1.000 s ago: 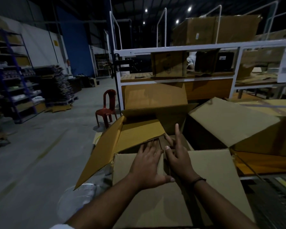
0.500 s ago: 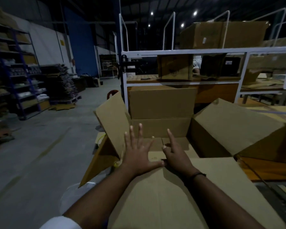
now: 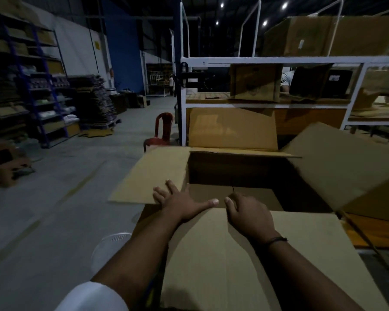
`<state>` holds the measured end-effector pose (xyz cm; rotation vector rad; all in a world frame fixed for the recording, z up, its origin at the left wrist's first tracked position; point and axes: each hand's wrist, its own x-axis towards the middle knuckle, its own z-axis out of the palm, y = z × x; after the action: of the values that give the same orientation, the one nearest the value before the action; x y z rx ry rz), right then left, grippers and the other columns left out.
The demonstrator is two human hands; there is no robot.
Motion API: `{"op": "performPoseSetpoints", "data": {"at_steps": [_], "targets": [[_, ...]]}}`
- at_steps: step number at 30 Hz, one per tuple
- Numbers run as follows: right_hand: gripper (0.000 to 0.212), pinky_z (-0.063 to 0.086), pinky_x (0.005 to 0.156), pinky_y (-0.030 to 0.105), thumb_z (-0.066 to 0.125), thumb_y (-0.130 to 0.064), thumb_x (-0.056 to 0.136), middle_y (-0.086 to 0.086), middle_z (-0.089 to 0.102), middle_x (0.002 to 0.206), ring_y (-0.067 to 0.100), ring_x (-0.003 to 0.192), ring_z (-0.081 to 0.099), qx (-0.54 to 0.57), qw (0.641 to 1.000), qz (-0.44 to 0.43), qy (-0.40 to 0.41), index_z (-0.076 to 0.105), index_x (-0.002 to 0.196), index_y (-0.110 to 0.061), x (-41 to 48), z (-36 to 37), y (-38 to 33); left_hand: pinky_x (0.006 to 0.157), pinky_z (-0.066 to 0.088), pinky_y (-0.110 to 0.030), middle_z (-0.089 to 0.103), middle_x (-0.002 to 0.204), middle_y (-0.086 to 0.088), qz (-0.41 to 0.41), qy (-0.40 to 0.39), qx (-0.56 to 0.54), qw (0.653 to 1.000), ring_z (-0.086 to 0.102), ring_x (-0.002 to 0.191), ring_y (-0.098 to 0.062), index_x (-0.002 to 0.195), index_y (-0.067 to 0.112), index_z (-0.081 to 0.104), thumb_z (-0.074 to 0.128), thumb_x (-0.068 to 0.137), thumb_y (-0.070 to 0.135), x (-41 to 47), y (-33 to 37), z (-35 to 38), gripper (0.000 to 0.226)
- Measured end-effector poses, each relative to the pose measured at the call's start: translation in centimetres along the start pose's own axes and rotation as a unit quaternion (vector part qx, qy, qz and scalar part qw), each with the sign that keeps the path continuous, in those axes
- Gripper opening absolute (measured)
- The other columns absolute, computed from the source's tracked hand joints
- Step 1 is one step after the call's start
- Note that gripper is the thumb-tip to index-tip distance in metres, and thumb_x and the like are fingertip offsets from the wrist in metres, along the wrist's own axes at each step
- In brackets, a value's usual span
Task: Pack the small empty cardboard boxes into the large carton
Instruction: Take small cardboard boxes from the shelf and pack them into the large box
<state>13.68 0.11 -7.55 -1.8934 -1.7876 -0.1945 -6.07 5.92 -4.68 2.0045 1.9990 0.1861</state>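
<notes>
I have the large carton [image 3: 245, 169] of plain brown corrugated cardboard directly below the head camera, its mouth dark and its flaps spread outward. My read is that this is the preparing step: the carton is being held open and packing has not yet begun.

The left hand [image 3: 180, 204] lies flat, fingers straight and spread. It presses on the near corner of the left flap [image 3: 151, 176], with the thumb stretched along the edge of the near flap [image 3: 234, 254]. The right hand [image 3: 248, 213] sits just beside it, its fingers curled over that near flap's edge and dipping into the opening, so it grips the flap, not a box.

Low inside the carton on the near side I see a paler cardboard surface [image 3: 252, 195]. In this light I cannot tell whether it is the carton's floor or a box lying inside.

The only candidate I can pick out is a small brown cardboard box [image 3: 255, 83] on the shelf of the white metal rack [image 3: 267, 60] beyond the carton, well apart from both hands. I cannot tell whether it is empty.

As I judge it, the next move calls for letting go of the flap, reaching past the far flap [image 3: 231, 129] for a box and lowering it squarely into a corner, minding flaps that may spring back
</notes>
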Motion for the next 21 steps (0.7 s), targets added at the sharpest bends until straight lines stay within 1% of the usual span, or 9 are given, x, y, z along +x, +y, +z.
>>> {"op": "performPoseSetpoints", "data": {"at_steps": [3,5,8,11,14,16,19,20,21], "targets": [[0.049,0.050,0.051,0.032,0.028,-0.053,0.103,-0.009,0.054,0.060,0.007,0.051,0.050,-0.031,0.998,-0.020,0.043,0.064,0.082,-0.027,-0.5,0.4,0.2,0.115,0.022,-0.073,-0.006,0.170,-0.019,-0.029,0.004,-0.065,0.997,0.010,0.149,-0.058,0.162,0.043,0.015,0.038,0.041,0.113,0.4,-0.3,0.1,0.141],[0.054,0.047,0.047,0.033,0.027,-0.051,0.104,-0.008,0.047,0.050,0.009,0.042,0.044,-0.039,0.996,-0.032,0.069,0.061,0.070,-0.025,-0.9,0.8,0.5,0.112,0.033,-0.068,0.010,0.169,-0.023,-0.023,0.024,-0.069,0.997,0.029,0.146,-0.053,0.160,0.035,0.028,0.033,0.037,0.116,0.6,-0.5,0.1,0.147],[0.060,0.037,0.042,0.029,0.030,-0.049,0.107,-0.007,0.043,0.045,0.010,0.038,0.039,-0.051,0.992,-0.058,0.104,0.057,0.059,-0.023,-1.2,1.3,0.6,0.107,0.042,-0.059,0.030,0.161,-0.024,-0.010,0.035,-0.045,0.998,0.043,0.140,-0.045,0.155,0.024,0.044,0.025,0.037,0.117,0.8,-0.8,-0.1,0.151],[0.057,0.036,0.045,0.031,0.038,-0.042,0.106,-0.005,0.048,0.047,0.013,0.039,0.041,-0.057,0.983,-0.083,0.154,0.058,0.057,-0.021,-1.5,1.2,0.4,0.101,0.045,-0.049,0.048,0.153,-0.018,0.007,0.035,-0.029,0.999,0.049,0.136,-0.037,0.150,0.020,0.052,0.021,0.040,0.116,1.1,-1.2,-0.3,0.149],[0.043,0.036,0.050,0.033,0.049,-0.032,0.103,0.000,0.058,0.055,0.023,0.044,0.049,-0.080,0.965,-0.129,0.212,0.066,0.065,-0.020,-1.8,1.7,0.8,0.106,0.043,-0.049,0.050,0.154,-0.014,0.016,0.030,-0.021,0.999,0.047,0.141,-0.035,0.150,0.020,0.051,0.023,0.047,0.114,0.9,-1.4,-0.4,0.143],[0.039,0.038,0.052,0.034,0.052,-0.030,0.102,0.001,0.059,0.057,0.025,0.046,0.050,-0.088,0.961,-0.139,0.220,0.066,0.067,-0.020,-1.6,2.0,1.0,0.104,0.043,-0.047,0.050,0.154,-0.013,0.018,0.031,-0.017,0.999,0.047,0.141,-0.034,0.150,0.020,0.052,0.027,0.054,0.110,0.6,-1.5,-0.5,0.134],[0.038,0.040,0.054,0.034,0.051,-0.030,0.102,0.001,0.060,0.058,0.025,0.047,0.052,-0.091,0.964,-0.133,0.210,0.066,0.069,-0.021,-1.3,2.2,1.0,0.087,0.045,-0.041,0.051,0.151,-0.015,-0.006,0.036,-0.004,0.999,0.053,0.131,-0.035,0.146,0.021,0.055,0.032,0.064,0.104,1.4,-1.5,0.1,0.119],[0.038,0.039,0.054,0.034,0.050,-0.031,0.102,0.001,0.061,0.059,0.024,0.047,0.052,-0.094,0.965,-0.130,0.206,0.066,0.069,-0.021,-1.3,2.3,1.0,0.087,0.046,-0.043,0.050,0.149,-0.017,-0.027,0.041,-0.007,0.999,0.054,0.128,-0.038,0.146,0.021,0.055,0.032,0.060,0.104,2.1,-1.5,0.6,0.121],[0.039,0.039,0.054,0.033,0.050,-0.031,0.102,0.001,0.062,0.059,0.024,0.047,0.052,-0.097,0.966,-0.126,0.203,0.067,0.070,-0.021,-1.3,2.3,1.0,0.093,0.047,-0.050,0.046,0.151,-0.020,-0.054,0.039,-0.004,0.998,0.051,0.128,-0.042,0.149,0.021,0.051,0.033,0.054,0.104,2.3,-1.2,0.7,0.128]]}}
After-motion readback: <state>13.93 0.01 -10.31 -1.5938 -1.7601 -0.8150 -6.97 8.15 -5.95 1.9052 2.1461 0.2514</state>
